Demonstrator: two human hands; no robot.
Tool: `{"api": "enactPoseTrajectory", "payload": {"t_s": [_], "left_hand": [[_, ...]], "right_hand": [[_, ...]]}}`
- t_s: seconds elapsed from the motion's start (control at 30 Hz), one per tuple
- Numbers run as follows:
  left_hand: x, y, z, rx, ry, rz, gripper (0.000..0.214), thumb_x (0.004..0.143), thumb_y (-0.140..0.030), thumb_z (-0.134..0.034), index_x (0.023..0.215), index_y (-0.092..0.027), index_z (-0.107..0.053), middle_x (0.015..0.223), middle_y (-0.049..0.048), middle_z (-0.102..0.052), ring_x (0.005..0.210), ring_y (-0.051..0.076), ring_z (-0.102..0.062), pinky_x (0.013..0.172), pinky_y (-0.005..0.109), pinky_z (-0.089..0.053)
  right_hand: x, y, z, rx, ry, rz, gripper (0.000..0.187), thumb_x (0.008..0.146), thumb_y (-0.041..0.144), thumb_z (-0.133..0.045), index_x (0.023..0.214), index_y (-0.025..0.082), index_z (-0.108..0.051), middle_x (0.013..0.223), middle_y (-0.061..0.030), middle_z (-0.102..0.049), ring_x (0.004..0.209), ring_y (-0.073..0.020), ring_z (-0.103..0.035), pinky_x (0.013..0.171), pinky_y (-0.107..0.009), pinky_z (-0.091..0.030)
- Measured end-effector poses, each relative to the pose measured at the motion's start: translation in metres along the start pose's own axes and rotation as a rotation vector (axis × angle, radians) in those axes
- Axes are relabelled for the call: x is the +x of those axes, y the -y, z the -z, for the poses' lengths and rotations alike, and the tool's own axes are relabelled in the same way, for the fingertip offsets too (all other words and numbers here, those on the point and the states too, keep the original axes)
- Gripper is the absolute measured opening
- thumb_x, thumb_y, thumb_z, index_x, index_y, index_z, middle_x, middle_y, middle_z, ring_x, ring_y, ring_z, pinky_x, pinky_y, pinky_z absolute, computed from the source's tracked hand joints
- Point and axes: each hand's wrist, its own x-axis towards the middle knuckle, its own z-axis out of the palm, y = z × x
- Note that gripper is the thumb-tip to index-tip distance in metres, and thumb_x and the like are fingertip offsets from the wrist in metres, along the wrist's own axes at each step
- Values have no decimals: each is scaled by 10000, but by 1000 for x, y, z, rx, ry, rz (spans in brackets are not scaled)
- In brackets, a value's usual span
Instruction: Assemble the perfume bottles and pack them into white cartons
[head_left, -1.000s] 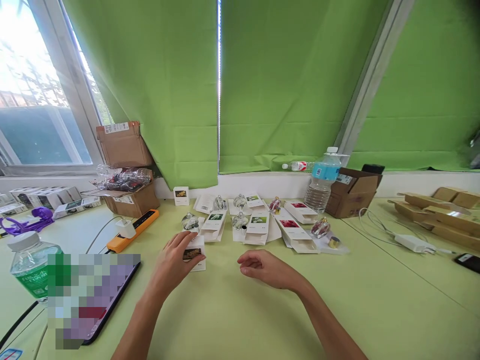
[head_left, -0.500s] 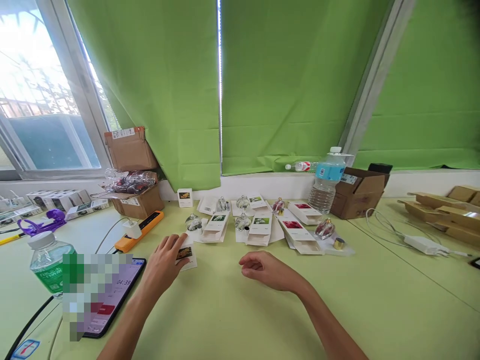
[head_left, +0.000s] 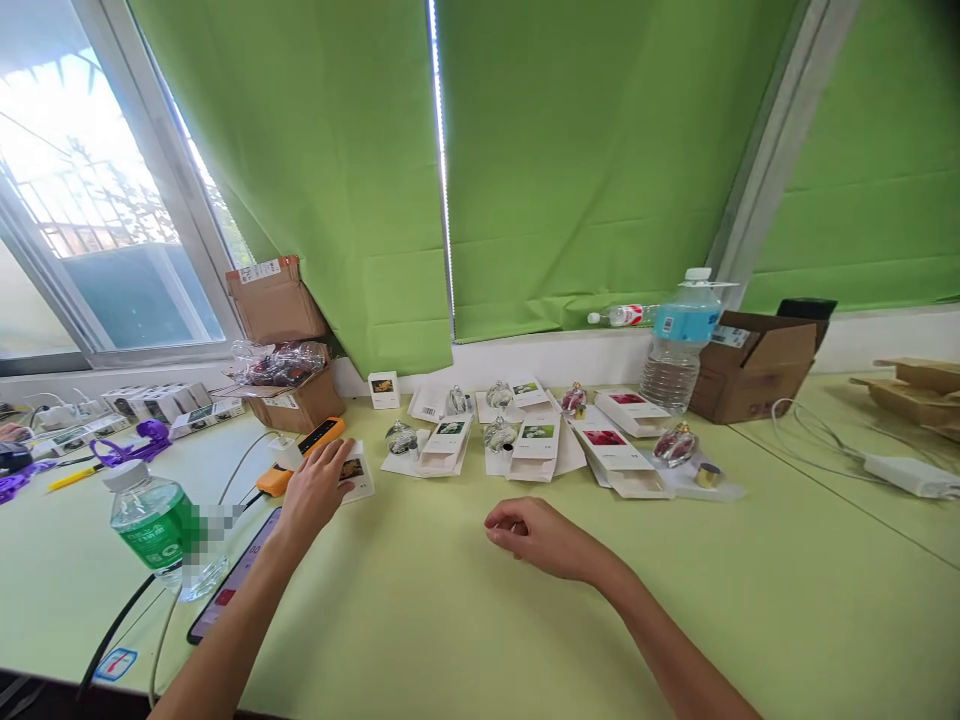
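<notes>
My left hand [head_left: 319,487] is at a small white box [head_left: 360,478] with an orange flower picture, which lies on the table. The fingers and thumb are around the box's left side and hide that part. My right hand [head_left: 536,535] is over the bare front of the table, fingers loosely curled, with nothing seen in it. Behind the hands are open white cartons [head_left: 448,445] with flower pictures, a clear glass ornament [head_left: 401,437] and a red glass ornament [head_left: 675,445]. A gold cap [head_left: 707,475] is beside the red one.
A green-labelled bottle [head_left: 154,520] and a phone [head_left: 236,580] flank my left forearm. An orange power strip [head_left: 322,437] is just behind the left hand. Cardboard boxes [head_left: 754,370], a large water bottle [head_left: 671,360] and a white charger [head_left: 904,473] are at the right.
My left hand and the small white box have shifted left, away from the glass ornament and toward the power strip. My right hand has hardly moved. The camera view has turned slightly left.
</notes>
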Motion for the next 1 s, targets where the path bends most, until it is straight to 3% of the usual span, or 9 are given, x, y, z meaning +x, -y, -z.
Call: {"api": "enactPoseTrajectory", "payload": {"t_s": [0.17, 0.43, 0.83, 1.0], "left_hand": [[17, 6, -8, 52, -4, 5, 584, 831, -255, -592, 1375, -234, -379, 1414, 90, -467, 1298, 282, -400, 1016, 393, -364], [53, 17, -25, 145, 22, 19, 656, 755, -228, -705, 1348, -212, -425, 1346, 134, -511, 1199, 299, -484, 939, 396, -428], [99, 25, -59, 191, -1, 12, 612, 790, -179, -670, 1348, -182, -419, 1348, 163, -483, 1273, 298, -415, 876, 367, -501], [120, 25, -75, 190, -41, 17, 439, 873, -254, -586, 1290, -177, -473, 1340, 113, -483, 1183, 271, -504, 911, 460, -481]], "right_hand": [[-1, 3, -2, -11, -4, 2, 322, 850, 430, -525, 943, 166, -685, 868, -77, -677, 737, -192, -604, 612, -273, -447], [0, 10, -12, -88, -19, 5, 284, 874, 376, -492, 908, 165, -679, 829, -55, -681, 703, -162, -596, 591, -245, -414], [0, 19, -21, -205, -81, 16, 260, 890, 321, -471, 868, 184, -691, 772, -37, -693, 663, -150, -593, 600, -236, -388], [-1, 23, -21, -281, -108, -3, 260, 901, 317, -456, 875, 204, -689, 795, -30, -688, 701, -156, -595, 623, -242, -377]]}}
